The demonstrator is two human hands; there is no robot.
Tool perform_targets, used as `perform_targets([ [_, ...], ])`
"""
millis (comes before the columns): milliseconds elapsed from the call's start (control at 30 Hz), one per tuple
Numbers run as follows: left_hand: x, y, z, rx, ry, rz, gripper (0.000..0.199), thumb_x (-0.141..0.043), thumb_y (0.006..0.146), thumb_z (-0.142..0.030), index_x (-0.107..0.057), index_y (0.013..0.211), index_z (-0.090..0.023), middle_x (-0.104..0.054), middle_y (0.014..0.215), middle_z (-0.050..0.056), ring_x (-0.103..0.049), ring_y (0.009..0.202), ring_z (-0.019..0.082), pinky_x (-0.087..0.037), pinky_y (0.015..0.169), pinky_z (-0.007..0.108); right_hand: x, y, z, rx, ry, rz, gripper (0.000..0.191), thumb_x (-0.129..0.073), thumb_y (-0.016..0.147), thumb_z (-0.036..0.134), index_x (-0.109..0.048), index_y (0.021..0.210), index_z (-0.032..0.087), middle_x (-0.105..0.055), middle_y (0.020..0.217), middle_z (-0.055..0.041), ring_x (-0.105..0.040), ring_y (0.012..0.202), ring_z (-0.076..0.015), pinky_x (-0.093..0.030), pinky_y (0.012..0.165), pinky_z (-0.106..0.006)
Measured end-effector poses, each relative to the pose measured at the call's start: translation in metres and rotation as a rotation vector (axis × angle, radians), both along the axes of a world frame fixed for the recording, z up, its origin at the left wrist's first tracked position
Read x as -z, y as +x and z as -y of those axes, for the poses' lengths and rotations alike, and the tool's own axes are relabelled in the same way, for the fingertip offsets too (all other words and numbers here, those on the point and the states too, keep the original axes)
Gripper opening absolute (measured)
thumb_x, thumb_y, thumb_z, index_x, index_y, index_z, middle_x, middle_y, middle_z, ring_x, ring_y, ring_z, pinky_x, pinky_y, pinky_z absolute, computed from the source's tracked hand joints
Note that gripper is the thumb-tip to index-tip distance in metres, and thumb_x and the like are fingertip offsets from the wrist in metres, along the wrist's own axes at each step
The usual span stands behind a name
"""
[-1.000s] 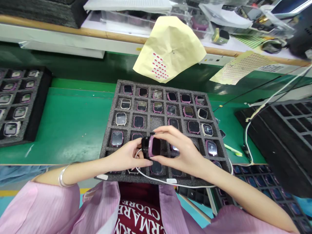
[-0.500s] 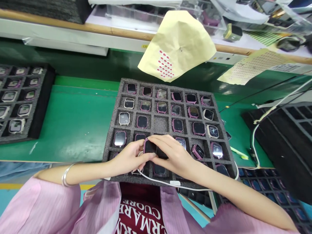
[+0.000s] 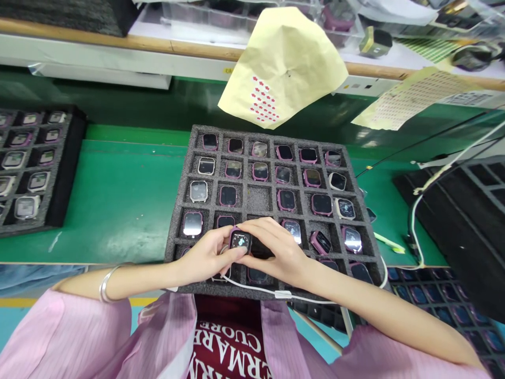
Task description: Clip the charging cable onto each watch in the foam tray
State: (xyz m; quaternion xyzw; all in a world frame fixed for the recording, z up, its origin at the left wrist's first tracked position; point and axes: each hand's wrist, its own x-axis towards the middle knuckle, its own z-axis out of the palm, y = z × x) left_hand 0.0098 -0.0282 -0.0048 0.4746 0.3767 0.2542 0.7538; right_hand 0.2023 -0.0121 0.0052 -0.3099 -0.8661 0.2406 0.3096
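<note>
A dark foam tray (image 3: pixel 179 210) with a grid of pockets lies on the green belt in front of me, most pockets holding a smartwatch body. Both hands meet over its near middle. My left hand (image 3: pixel 205 255) and my right hand (image 3: pixel 276 250) together grip one pink-cased watch (image 3: pixel 240 241), face up, its screen lit with a round pattern. A white cable (image 3: pixel 252 287) runs from under my hands along the tray's near edge to the right. One pocket (image 3: pixel 258 199) in the middle row holds no watch.
A second foam tray (image 3: pixel 59 179) of watches lies at the left. Empty black trays (image 3: pixel 469 210) stand at the right, with blue-tinted trays below. A yellow paper sheet (image 3: pixel 282 68) with red stickers hangs above the belt. A cluttered shelf runs along the back.
The pink watch went from upright between my fingers to lying flat and low over the tray. Its screen, dark before, is now lit.
</note>
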Motion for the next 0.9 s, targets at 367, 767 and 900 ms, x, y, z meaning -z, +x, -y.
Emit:
perform_targets([
  [367, 0.0003, 0.0001, -0.0002, 0.013, 0.01, -0.024, 0.028, -0.057, 0.088, -0.039, -0.049, 0.096, -0.014, -0.05, 0.063, -0.005, -0.041, 0.039, 0.004, -0.031, 0.038, 0.017, 0.0002, 0.0016, -0.0013, -0.018, 0.027, 0.007, 0.045, -0.069, 0.085, 0.033, -0.054, 0.122, 0.013, -0.067, 0.106, -0.0152, -0.063, 0.097, -0.0246, -0.052, 0.083, -0.04],
  [767, 0.0029, 0.0001, 0.0014, 0.022, 0.056, -0.086, 0.031, -0.057, 0.087, -0.04, -0.05, 0.103, -0.014, -0.047, 0.059, -0.007, -0.041, 0.039, 0.006, -0.033, 0.038, 0.019, -0.0027, 0.0, 0.0019, 0.015, 0.001, 0.024, 0.038, -0.065, 0.087, 0.035, -0.056, 0.12, 0.017, -0.068, 0.104, -0.0124, -0.064, 0.095, -0.0249, -0.051, 0.084, -0.042],
  [900, 0.0023, -0.0005, 0.0028, 0.021, 0.073, -0.097, 0.034, -0.056, 0.088, -0.04, -0.049, 0.109, -0.014, -0.045, 0.059, -0.007, -0.041, 0.04, 0.007, -0.033, 0.038, 0.019, -0.0018, -0.0004, 0.0018, 0.003, 0.039, 0.012, 0.038, -0.067, 0.086, 0.034, -0.056, 0.117, 0.016, -0.068, 0.102, -0.0123, -0.064, 0.093, -0.0247, -0.051, 0.081, -0.041],
])
